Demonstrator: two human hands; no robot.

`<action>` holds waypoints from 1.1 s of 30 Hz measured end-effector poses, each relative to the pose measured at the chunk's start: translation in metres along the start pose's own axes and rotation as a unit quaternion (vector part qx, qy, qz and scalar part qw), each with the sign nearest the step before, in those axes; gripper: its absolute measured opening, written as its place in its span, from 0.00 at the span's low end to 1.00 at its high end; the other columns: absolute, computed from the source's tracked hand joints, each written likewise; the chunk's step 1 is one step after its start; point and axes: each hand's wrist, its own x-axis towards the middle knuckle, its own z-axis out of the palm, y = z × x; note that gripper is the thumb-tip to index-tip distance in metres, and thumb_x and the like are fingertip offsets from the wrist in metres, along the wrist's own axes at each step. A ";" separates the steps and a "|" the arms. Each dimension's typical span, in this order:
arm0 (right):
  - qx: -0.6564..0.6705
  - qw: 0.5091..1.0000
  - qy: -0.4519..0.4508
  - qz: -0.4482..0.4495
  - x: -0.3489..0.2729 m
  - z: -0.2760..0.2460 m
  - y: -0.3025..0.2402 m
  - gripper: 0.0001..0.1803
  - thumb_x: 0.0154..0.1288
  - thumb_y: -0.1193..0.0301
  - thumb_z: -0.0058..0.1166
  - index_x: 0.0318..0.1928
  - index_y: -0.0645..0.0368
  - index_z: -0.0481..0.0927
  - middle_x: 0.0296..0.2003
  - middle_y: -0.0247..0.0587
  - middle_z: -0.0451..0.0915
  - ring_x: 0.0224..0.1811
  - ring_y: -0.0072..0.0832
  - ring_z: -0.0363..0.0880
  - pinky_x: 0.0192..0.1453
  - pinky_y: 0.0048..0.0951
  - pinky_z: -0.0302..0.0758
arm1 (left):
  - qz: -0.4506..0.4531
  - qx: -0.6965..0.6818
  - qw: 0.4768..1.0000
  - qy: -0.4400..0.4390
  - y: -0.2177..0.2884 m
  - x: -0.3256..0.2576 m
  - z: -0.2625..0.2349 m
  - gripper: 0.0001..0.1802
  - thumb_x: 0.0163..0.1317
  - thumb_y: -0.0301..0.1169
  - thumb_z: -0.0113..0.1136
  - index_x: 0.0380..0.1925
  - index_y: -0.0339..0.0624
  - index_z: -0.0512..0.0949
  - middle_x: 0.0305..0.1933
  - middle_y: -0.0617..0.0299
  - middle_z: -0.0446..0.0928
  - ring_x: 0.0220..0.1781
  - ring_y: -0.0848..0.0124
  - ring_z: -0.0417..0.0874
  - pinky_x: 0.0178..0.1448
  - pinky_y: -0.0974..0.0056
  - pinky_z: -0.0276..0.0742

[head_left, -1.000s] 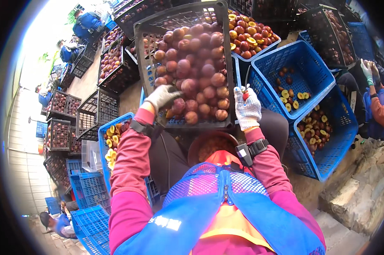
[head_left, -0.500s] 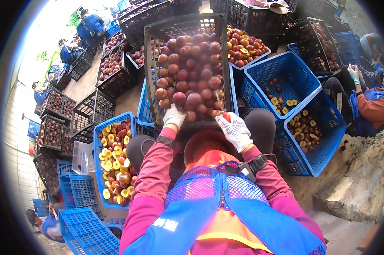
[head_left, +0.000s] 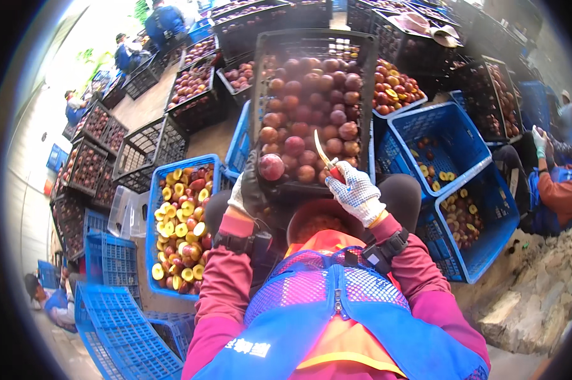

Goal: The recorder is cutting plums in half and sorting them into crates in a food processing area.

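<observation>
A black crate (head_left: 255, 136) of whole plums stands tilted before my knees. My right hand (head_left: 360, 197), in a white dotted glove, grips a small curved knife (head_left: 322, 151) with a red handle, its blade pointing up over the fruit. My left hand (head_left: 238, 196), also gloved, is at the near left corner of the crate; its fingers are hidden behind the crate wall. One large plum (head_left: 271, 167) sits at that corner. In my lap a dark red bowl (head_left: 301, 218) shows some reddish contents, too dim to make out.
On my left a blue crate (head_left: 151, 253) holds halved plums. Two blue crates (head_left: 469, 136) with some plum halves stand on my right. Black crates of plums (head_left: 194, 88) line the far side. A co-worker (head_left: 558, 187) sits at the far right; rocks (head_left: 526, 310) lie near them.
The view has shifted leftward, so the scene sits further right. My left hand has gone from the fruit to behind the crate's corner. The knife blade now points up in plain view.
</observation>
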 end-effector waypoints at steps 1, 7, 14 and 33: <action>0.015 1.000 -0.012 0.003 0.006 0.006 -0.011 0.21 0.77 0.58 0.69 0.61 0.55 0.84 0.39 0.60 0.90 0.45 0.63 0.90 0.47 0.56 0.85 | 0.030 0.028 0.999 0.008 0.006 -0.016 -0.012 0.29 0.84 0.61 0.55 0.64 0.49 0.81 0.50 0.59 0.88 0.50 0.63 0.91 0.47 0.57 0.91; -0.071 0.990 -0.123 0.004 0.011 0.036 -0.074 0.23 0.79 0.49 0.66 0.61 0.51 0.83 0.41 0.54 0.91 0.45 0.60 0.91 0.48 0.56 0.85 | 0.057 0.008 0.996 -0.067 0.051 -0.098 -0.059 0.25 0.87 0.45 0.54 0.70 0.39 0.79 0.63 0.48 0.88 0.62 0.53 0.93 0.52 0.52 0.92; -0.184 0.962 -0.184 -0.087 0.013 0.052 -0.086 0.17 0.77 0.59 0.63 0.60 0.49 0.85 0.47 0.52 0.90 0.45 0.55 0.91 0.50 0.55 0.85 | 0.098 0.059 0.992 0.061 0.012 -0.106 -0.079 0.24 0.83 0.47 0.64 0.68 0.44 0.81 0.55 0.54 0.91 0.49 0.62 0.94 0.44 0.64 0.88; 0.241 0.958 -0.140 0.069 0.007 0.103 -0.073 0.18 0.92 0.64 0.48 0.70 0.57 0.81 0.30 0.30 0.79 0.27 0.17 0.75 0.30 0.26 0.72 | -0.029 -0.151 0.976 -0.156 -0.034 -0.036 -0.068 0.23 0.80 0.42 0.70 0.66 0.40 0.82 0.61 0.64 0.86 0.63 0.71 0.86 0.74 0.62 0.81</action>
